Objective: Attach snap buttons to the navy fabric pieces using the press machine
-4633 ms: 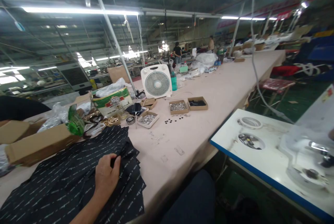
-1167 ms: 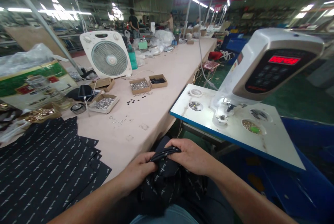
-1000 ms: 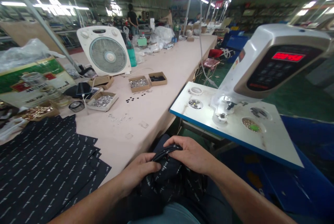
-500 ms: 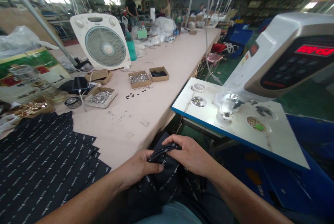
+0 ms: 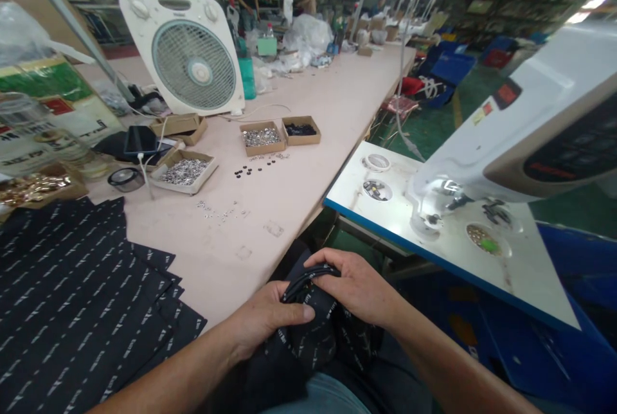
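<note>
Over my lap, a bunched piece of dark navy fabric with white lettering is held between both hands. My left hand grips its left edge, thumb lying on top and the other fingers hidden underneath. On the other side, my right hand pinches a folded edge of the same fabric between thumb and fingers. Flat on the table at left lies a stack of matching patterned fabric pieces. To the right stands a white snap-press machine over a white worktop with round parts wells.
The table carries cardboard boxes of silver metal parts, a box of black parts and loose small pieces. A box fan, a phone and a roll of tape stand farther back. People are in the background.
My view has shifted slightly, so the machine and worktop appear farther right. Both hands keep their hold on the fabric, nearly unchanged.
</note>
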A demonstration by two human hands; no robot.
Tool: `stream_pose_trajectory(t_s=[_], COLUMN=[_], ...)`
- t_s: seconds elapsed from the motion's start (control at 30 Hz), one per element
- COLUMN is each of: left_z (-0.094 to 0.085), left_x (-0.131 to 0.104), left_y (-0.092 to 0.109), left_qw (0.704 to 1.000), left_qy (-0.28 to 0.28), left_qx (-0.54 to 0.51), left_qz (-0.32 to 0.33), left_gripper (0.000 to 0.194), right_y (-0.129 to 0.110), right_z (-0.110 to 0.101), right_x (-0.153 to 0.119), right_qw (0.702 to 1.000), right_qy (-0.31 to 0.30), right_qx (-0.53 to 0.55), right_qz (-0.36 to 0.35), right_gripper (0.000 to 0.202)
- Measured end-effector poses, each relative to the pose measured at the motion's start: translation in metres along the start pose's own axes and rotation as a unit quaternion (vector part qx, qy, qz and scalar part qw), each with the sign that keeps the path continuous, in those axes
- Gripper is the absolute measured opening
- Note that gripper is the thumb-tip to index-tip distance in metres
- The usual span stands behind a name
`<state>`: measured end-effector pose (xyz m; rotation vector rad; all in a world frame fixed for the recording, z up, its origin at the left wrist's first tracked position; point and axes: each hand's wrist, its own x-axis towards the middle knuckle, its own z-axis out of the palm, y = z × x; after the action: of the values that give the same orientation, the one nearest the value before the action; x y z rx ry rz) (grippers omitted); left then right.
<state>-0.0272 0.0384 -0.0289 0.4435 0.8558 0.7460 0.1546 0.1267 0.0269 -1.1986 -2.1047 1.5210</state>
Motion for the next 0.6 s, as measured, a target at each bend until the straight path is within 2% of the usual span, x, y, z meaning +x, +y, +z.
stream_pose_trajectory(t_s=[0.27,0.4,0.5,0.6], left_z=[-0.011,-0.012,-0.013,-0.015], left_x=[0.009,0.013,0.018,0.026], left_y=[0.002,0.006,0.007,0.002], left_qw=[0.999,0.998,0.997,0.994], left_qy=[0.002,0.009,0.020,0.012], left_qx=[-0.035,-0.034,0.004,0.050], left_qz=[0.025,0.052,0.073,0.099], left_gripper=[0.043,0.038,0.032,0.025], right_y=[-0.002,-0.013,-0.029,-0.044], right_z=[0.004,-0.007,-0.018,-0.014], right_x=[0.018,0.028,0.042,0.069], right_qw=[0.999,0.996,0.991,0.990], right_qy=[-0.019,-0.058,-0.099,-0.083], right_qx=[-0.004,-0.050,-0.086,-0.109], right_qz=[0.035,0.046,0.010,-0.045], right_gripper=[0.020,0.022,0.037,0.040])
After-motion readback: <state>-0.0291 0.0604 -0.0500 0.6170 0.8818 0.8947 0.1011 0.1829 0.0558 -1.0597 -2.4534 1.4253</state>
